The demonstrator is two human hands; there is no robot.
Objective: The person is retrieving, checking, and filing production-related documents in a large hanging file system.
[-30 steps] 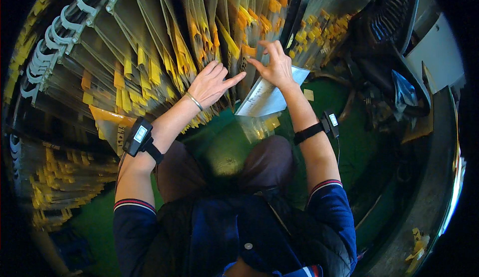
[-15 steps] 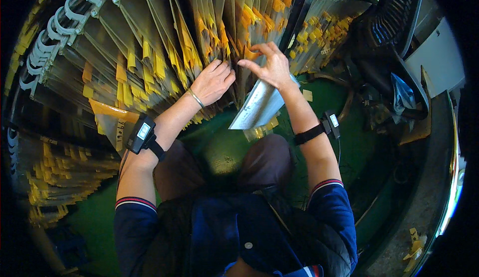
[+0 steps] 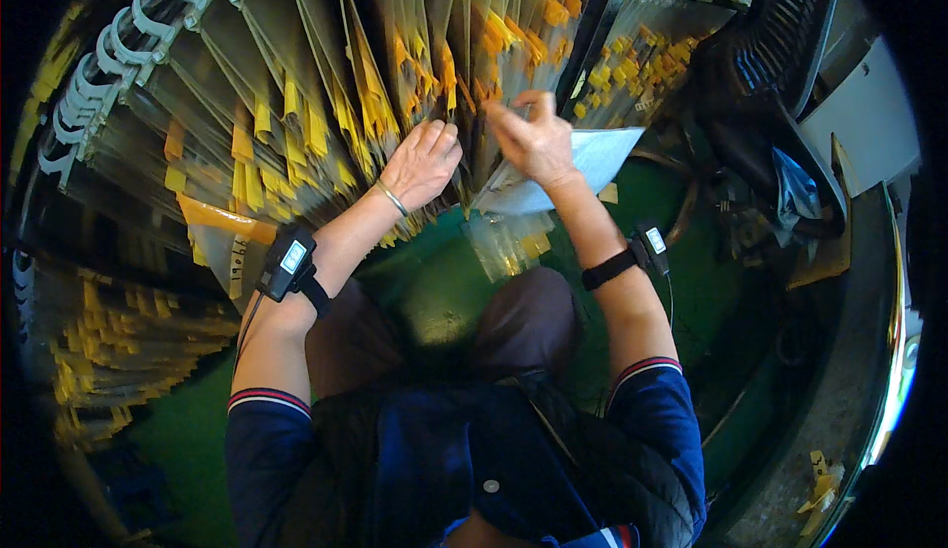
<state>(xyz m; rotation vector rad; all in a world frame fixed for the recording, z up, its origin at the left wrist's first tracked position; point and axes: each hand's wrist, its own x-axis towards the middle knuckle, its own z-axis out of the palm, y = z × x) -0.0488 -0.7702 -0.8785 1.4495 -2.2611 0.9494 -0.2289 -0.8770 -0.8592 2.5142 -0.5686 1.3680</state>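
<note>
My left hand is closed, its curled fingers at the lower edges of the hanging clear plastic sleeves; the fingertips are partly hidden among them. To its right, my right hand is slightly blurred, thumb and forefinger bent toward the sleeves beside orange tabs. A pale printed sheet lies slanted behind my right hand and wrist. Whether the hidden fingers hold this sheet, I cannot tell. Below it hangs a clear plastic piece with a yellowish part.
White hooks on a curved rail carry the sleeves at the left. More yellow-tabbed sleeves hang at lower left and upper right. A black ribbed part stands at the right, by a white panel. The floor is green.
The pale sheet has swung right and now shows a broader face. My right hand has shifted slightly left and down, its fingers more bent. My left hand stays almost in place.
</note>
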